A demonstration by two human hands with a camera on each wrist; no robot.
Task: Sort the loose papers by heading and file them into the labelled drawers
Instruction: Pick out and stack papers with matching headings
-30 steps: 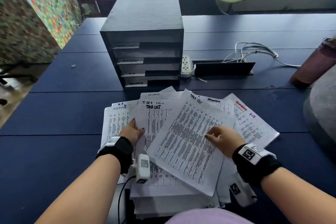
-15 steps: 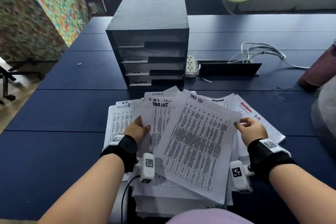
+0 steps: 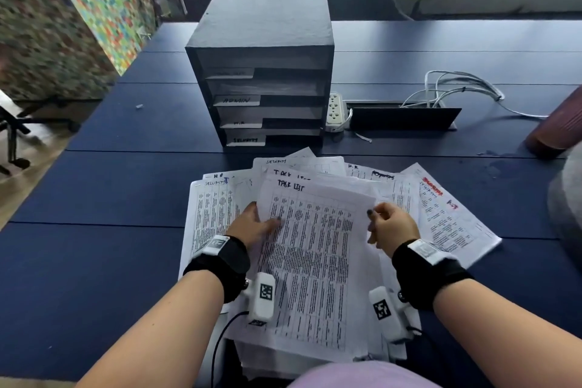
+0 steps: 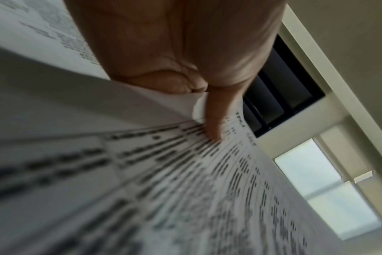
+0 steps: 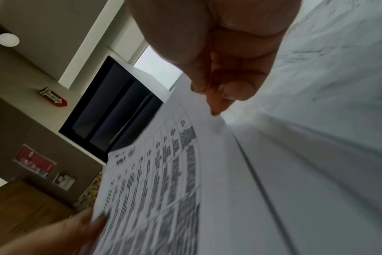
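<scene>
A printed sheet headed "TASK LIST" (image 3: 315,261) lies squared up on top of a spread pile of loose papers (image 3: 441,217) on the dark blue table (image 3: 94,261). My left hand (image 3: 252,224) pinches the sheet's left edge, thumb on top. My right hand (image 3: 390,224) pinches its right edge near the upper corner. The left wrist view shows my thumb on the "TASK LIST" sheet (image 4: 207,181); the right wrist view shows fingertips on its corner (image 5: 164,172). A dark drawer unit (image 3: 264,72) with white labels, one reading ADMIN, stands just behind the pile.
A white power strip (image 3: 334,110) and an open cable hatch with white cables (image 3: 453,91) lie right of the drawer unit. A maroon cylinder (image 3: 557,129) stands at the right edge. Chairs stand beyond the table; a colourful panel (image 3: 94,0) is at the left.
My right hand has swung the tilted "TASK LIST" sheet to the left and squared it over another like-headed sheet. My left hand now pinches its left edge.
</scene>
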